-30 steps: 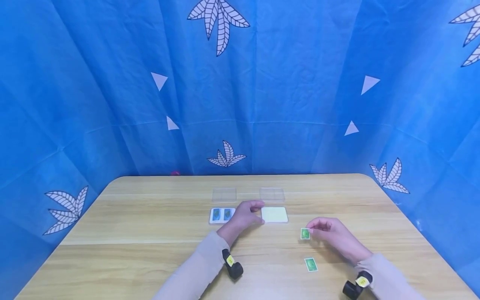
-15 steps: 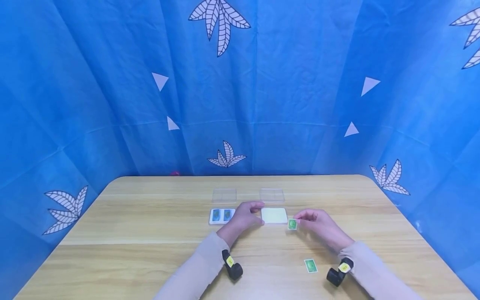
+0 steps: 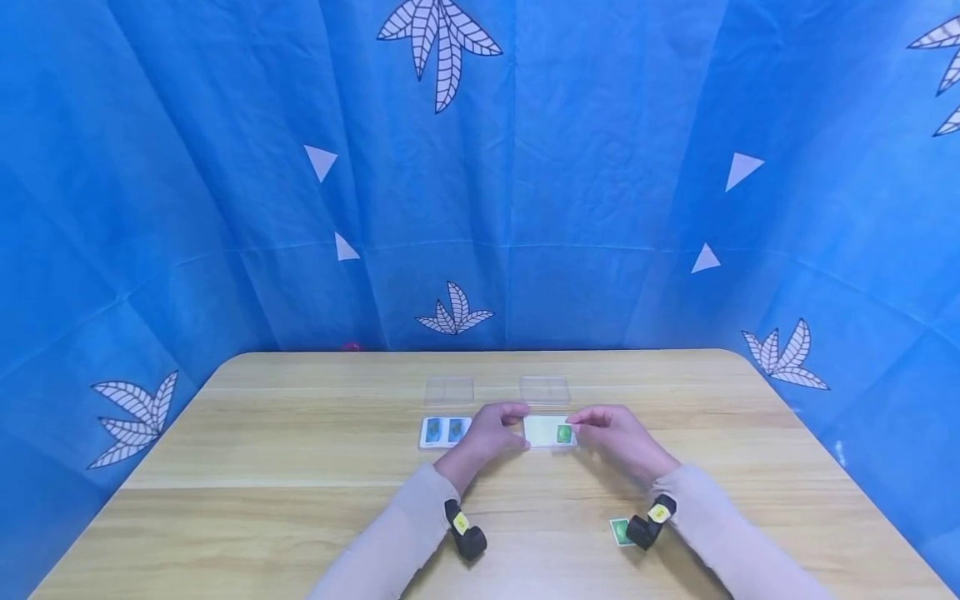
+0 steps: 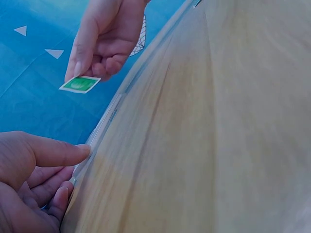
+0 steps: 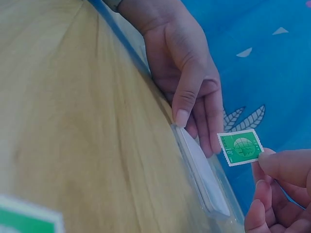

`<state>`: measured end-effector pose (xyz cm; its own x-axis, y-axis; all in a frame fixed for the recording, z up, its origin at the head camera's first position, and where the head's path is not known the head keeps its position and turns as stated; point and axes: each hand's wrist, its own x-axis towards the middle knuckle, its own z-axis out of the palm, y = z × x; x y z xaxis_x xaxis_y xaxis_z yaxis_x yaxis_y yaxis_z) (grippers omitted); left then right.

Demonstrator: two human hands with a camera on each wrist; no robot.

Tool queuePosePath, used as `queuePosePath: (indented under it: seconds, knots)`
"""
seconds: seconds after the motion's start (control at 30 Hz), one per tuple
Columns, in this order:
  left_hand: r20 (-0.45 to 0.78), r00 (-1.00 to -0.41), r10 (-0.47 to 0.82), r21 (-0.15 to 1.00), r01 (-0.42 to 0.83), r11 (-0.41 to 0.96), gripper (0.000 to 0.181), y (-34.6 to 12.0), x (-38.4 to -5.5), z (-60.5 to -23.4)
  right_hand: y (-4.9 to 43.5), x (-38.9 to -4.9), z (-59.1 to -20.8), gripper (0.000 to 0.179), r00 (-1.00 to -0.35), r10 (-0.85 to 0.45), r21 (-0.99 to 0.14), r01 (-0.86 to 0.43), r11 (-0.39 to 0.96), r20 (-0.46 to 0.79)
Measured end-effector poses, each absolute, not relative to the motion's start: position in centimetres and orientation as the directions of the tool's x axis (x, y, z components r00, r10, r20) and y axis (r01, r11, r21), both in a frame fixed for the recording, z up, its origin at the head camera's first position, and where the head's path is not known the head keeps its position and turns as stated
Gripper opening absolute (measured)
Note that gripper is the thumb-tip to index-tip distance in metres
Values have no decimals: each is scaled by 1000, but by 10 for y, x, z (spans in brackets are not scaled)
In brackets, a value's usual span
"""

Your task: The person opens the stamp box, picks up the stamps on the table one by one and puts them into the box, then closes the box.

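Note:
Between the thumb and finger of my right hand (image 3: 618, 435) is a green postage stamp (image 5: 241, 147) with a white perforated border. In the head view, the stamp overlaps the right part of a clear case with a pale card (image 3: 542, 429); both wrist views show it raised above the case. My left hand (image 3: 489, 429) holds the left end of this case, thumb at the near corner and fingers at the far side. A second green stamp (image 3: 619, 530) lies on the table, partly hidden by the right wrist camera.
Left of my left hand lies a similar case (image 3: 445, 432) with two blue stamps on white, partly covered by that hand. Two clear plastic covers (image 3: 450, 390) lie behind the cases. A blue patterned curtain (image 3: 600, 292) hangs beyond the wooden table (image 3: 285, 467).
My right hand has carried the green stamp leftward and away from me, from beside the case to above its right part. The left hand has stayed on the case.

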<state>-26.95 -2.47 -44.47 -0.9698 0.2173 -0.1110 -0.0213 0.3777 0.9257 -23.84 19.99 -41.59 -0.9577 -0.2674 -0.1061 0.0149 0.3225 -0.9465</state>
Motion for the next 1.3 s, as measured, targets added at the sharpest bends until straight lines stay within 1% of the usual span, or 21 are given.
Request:
queuePosePath:
  seconds: [0.13, 0.43, 0.63, 1.07, 1.3]
  knots:
    - [-124, -970, 211, 922, -33, 387, 54, -24, -269, -444, 195, -243, -416, 27, -955, -285, -950, -10, 311, -83]
    - [-112, -968, 224, 918, -14, 397, 54, -27, -271, -444, 181, -256, -416, 23, -965, -257, -945, -31, 326, -57]
    - [-102, -967, 234, 920, -2, 392, 54, -27, -271, -445, 178, -262, -419, 22, -963, -262, -942, -29, 334, -63]
    - [-104, -964, 245, 924, -3, 381, 54, -26, -270, -445, 172, -264, -422, 24, -955, -293, -952, -51, 302, -41]
    - [-106, -965, 242, 920, -3, 391, 54, -25, -270, -446, 166, -264, -426, 22, -958, -286, -948, -61, 312, -33]
